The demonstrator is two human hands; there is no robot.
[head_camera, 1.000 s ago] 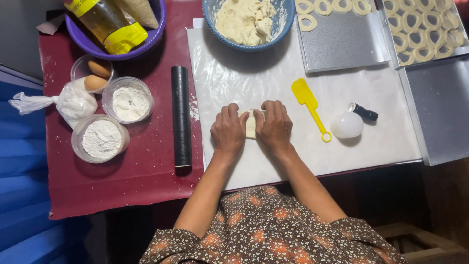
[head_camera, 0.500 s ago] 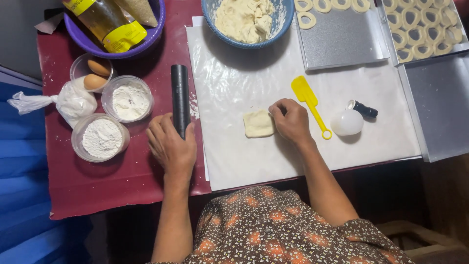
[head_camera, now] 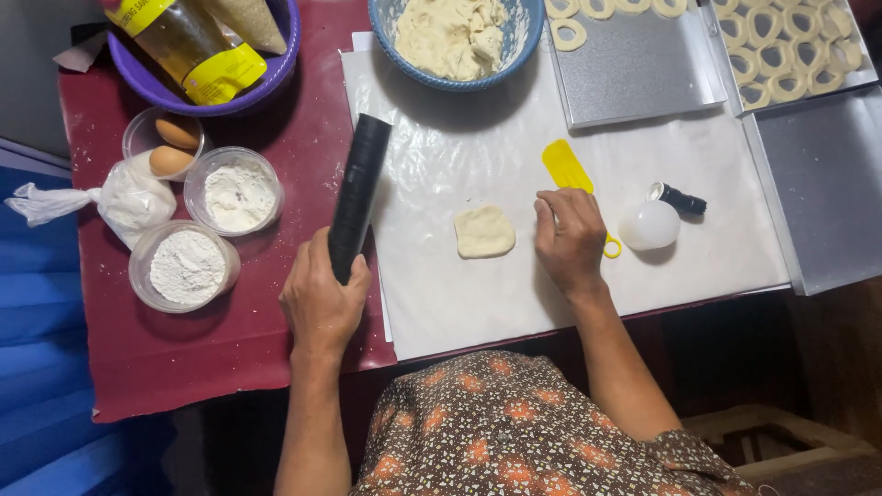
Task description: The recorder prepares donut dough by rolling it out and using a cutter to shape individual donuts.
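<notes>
My left hand [head_camera: 322,298] grips the near end of a black rolling pin [head_camera: 360,188], which is tilted with its far end over the edge of the white plastic sheet [head_camera: 478,303]. A small flattened square of pale dough [head_camera: 484,231] lies on the sheet. Just right of the dough my right hand [head_camera: 570,241] rests flat on the sheet, fingers apart, covering part of a yellow plastic scraper [head_camera: 566,168].
A blue bowl of dough [head_camera: 452,37] stands at the back. Metal trays [head_camera: 643,78] hold several dough rings [head_camera: 781,46]. Two tubs of flour [head_camera: 237,190], eggs [head_camera: 173,147], a white bag and a purple bowl [head_camera: 207,92] with a bottle sit on the red cloth. A white round cutter [head_camera: 649,225] lies right.
Both hands left the dough. My left hand reached to the rolling pin, grasped it and lifted its end toward the sheet. My right hand slid right of the dough.
</notes>
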